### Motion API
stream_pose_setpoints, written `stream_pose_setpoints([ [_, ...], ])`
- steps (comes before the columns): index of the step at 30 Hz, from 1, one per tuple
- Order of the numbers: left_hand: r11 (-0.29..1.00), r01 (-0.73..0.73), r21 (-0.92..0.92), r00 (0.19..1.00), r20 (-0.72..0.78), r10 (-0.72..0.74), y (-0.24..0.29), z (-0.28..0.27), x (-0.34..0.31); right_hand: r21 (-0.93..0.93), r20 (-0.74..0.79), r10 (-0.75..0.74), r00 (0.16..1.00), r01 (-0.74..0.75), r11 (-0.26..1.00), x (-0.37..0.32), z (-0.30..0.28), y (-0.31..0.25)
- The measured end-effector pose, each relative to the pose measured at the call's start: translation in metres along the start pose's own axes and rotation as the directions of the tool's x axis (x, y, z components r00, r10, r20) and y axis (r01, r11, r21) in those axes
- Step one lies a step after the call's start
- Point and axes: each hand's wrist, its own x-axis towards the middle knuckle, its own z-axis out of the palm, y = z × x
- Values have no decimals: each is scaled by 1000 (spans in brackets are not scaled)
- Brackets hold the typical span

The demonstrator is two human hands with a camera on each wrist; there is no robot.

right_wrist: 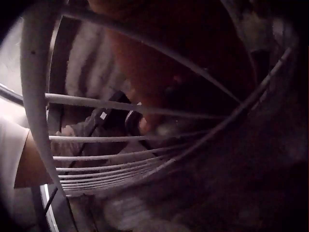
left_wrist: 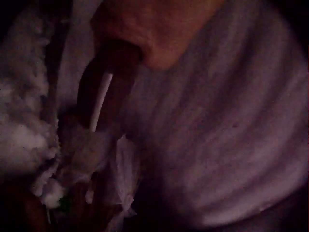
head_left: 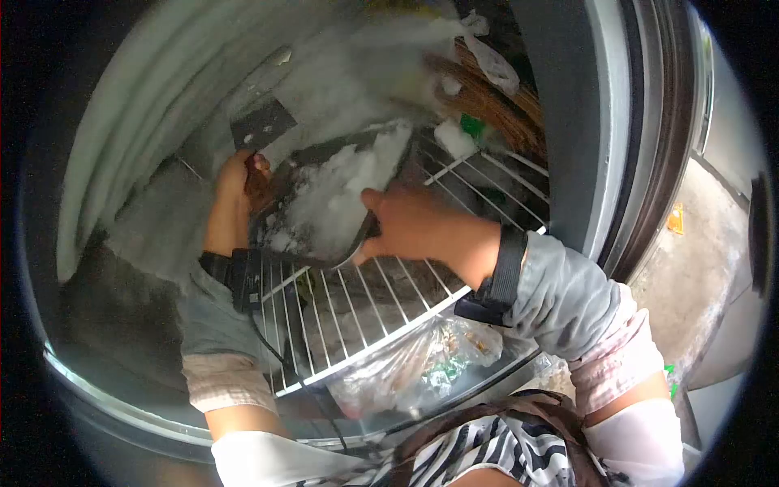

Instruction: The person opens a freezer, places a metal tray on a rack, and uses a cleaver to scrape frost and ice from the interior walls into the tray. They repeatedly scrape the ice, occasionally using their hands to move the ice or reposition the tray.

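Note:
A dark tray (head_left: 331, 261) heaped with white frost (head_left: 329, 191) is tilted above a white wire shelf. The right hand (head_left: 422, 227) grips its right edge, thumb on the upper side; in the right wrist view this hand (right_wrist: 145, 63) is dark behind the shelf bars. At the tray's left side is the left hand (head_left: 230, 203), its fingers curled at a reddish-brown object (head_left: 258, 180). The left wrist view shows that hand (left_wrist: 149, 29) above a dark rounded thing (left_wrist: 108, 89) with a pale streak, the frost (left_wrist: 21, 116) to its left.
The wire shelf (head_left: 349, 349) crosses the frosted compartment, with filled plastic bags (head_left: 422, 365) below its front edge. At the back right lie brown stalks (head_left: 503, 101), a knotted plastic bag (head_left: 493, 65) and something green (head_left: 471, 126). A dark flat piece (head_left: 262, 123) lies behind the left hand.

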Motion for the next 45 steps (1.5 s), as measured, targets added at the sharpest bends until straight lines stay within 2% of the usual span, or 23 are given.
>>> stream_pose_setpoints([
  [5, 964, -125, -234, 983, -160, 89, -1, 39, -86, -82, -206, -51, 977, 34, 996, -6, 1, 26],
  [7, 932, 19, -362, 994, -96, -57, -11, 24, -72, -172, -292, -55, 955, 4, 985, -10, -2, 34],
  [10, 809, 27, -587, 982, -134, -130, -20, 18, -70, -299, -540, 89, 837, -290, 909, -17, -2, 36],
  [13, 971, -26, -236, 990, -141, -8, -29, 30, -82, -251, -610, -91, 787, -83, 965, -28, -15, 4],
  [15, 952, -104, -289, 985, -165, 57, -28, 52, -95, 245, -358, -17, 934, 111, 963, -39, -20, -32],
  [16, 928, -173, -330, 975, -190, 114, -28, 59, -100, 245, -350, -27, 937, 119, 962, -39, -22, -45],
  [18, 895, -202, -398, 977, -142, 157, -31, 63, -98, 941, 121, 97, 988, -145, 304, -38, -22, -66],
  [19, 857, -222, -464, 975, -82, 208, -34, 65, -98, 939, 128, 88, 988, -149, 311, -36, -19, -70],
  [21, 886, -229, -404, 973, -106, 204, -35, 68, -107, 972, 203, 3, 979, -201, -125, -29, -13, -75],
  [25, 810, -193, -554, 969, 22, 246, -47, 65, -100, 962, 125, 12, 992, -118, -248, -7, 0, -59],
  [27, 872, -207, -444, 970, 23, 242, -47, 67, -115, 995, 82, 65, 995, -78, -61, -2, 6, -50],
  [28, 867, -212, -451, 970, 14, 244, -50, 66, -115, 759, -392, 178, 903, 208, 617, -1, 12, -45],
  [29, 901, -255, -352, 963, -5, 270, -53, 65, -114, 74, -751, -72, 657, 193, 978, -3, 11, -49],
  [30, 924, -290, -250, 955, -19, 295, -57, 65, -113, -260, -723, -256, 641, 91, 961, -9, 5, -51],
  [33, 951, -274, -142, 962, -60, 268, -62, 77, -116, -587, -583, -455, 673, 38, 808, -3, 1, -64],
  [34, 950, -274, -147, 961, -69, 267, -63, 82, -120, -590, -576, -461, 675, 47, 806, 3, 0, -63],
  [36, 916, -308, 259, 927, -136, 350, -56, 89, -140, -362, -277, -145, 950, 37, 931, 18, -4, -55],
  [37, 916, -307, 258, 925, -144, 351, -53, 83, -138, -364, -272, -151, 950, 44, 930, 26, -3, -44],
  [39, 524, -416, 743, 900, 255, 353, -44, 70, -131, -400, -331, -211, 920, 66, 914, 38, -4, -25],
  [40, 529, -414, 741, 900, 248, 357, -48, 66, -137, -445, -303, -164, 939, 12, 896, 40, -11, -22],
  [42, 197, -407, 892, 904, 424, -50, -58, 61, -158, -475, -351, -236, 906, 44, 879, 49, -28, -21],
  [43, 207, -403, 892, 906, 421, -48, -64, 59, -156, -503, -400, -304, 865, 71, 862, 56, -35, -22],
  [45, -51, -391, 919, 920, 392, 8, -75, 56, -147, -469, -411, -244, 878, 25, 883, 76, -50, -27],
])
